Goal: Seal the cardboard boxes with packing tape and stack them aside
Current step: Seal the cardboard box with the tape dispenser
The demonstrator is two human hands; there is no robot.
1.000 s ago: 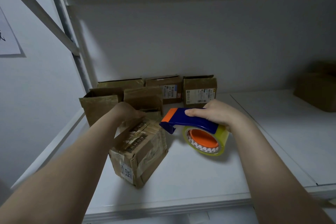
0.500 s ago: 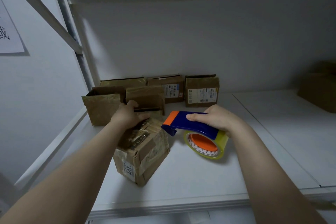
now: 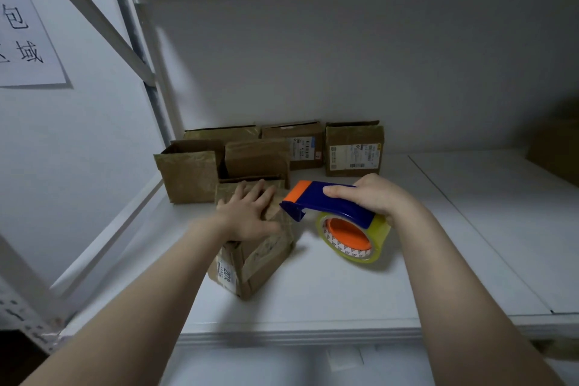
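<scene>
Small taped box (image 3: pixel 266 255) sits on the white shelf (image 3: pixel 313 301), left hand (image 3: pixel 250 215) flat on top, fingers (image 3: pixel 240 196) straight and spread. Just right of those fingertips is the tape dispenser (image 3: pixel 326 207), with the right hand (image 3: pixel 374 197) curled round its handle. More boxes (image 3: pixel 352 149) stand beyond the fingers.

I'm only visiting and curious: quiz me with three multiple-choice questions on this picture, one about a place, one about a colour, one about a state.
1. Where does the left hand lie?
A) on the near box
B) on a keyboard
C) on a chair

2. What colour is the handle of the dispenser?
A) green
B) blue
C) white

3. What is the right hand doing?
A) hanging empty
B) pointing upward
C) gripping the dispenser

Answers: 1 A, its palm lies flat on the box top; 2 B, blue with an orange tip; 3 C, its fingers curl round the handle.
</scene>
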